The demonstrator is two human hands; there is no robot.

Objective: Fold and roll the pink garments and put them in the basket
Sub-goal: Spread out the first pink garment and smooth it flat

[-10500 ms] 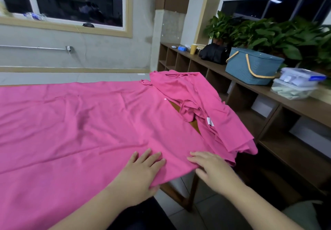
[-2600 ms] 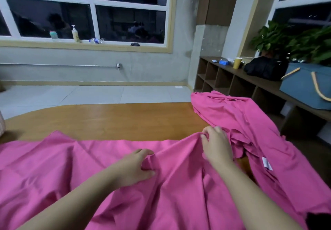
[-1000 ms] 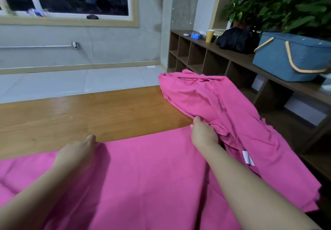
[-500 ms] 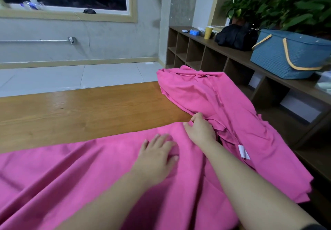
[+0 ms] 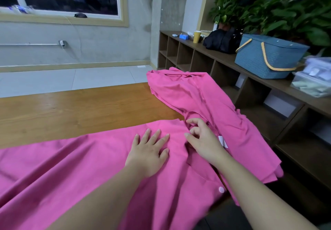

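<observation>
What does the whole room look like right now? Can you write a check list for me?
Surface: brown wooden table, far half bare.
Job's things: large pink garment spread flat on the near side; second pink garment rumpled at the table's right end, white tag showing; blue woven basket with yellow handles on the shelf, lid closed.
Clutter: yellow paper cup, black bag, clear plastic boxes on the brown shelf unit.
Hands: left hand pressing flat on the large garment; right hand over the crumpled fabric, fingers loosely curled, holding nothing.
Cables: thin wire hanging down the wall from the windowsill.
Surroundings: dark window, grey wall, tiled floor, green plants.
</observation>
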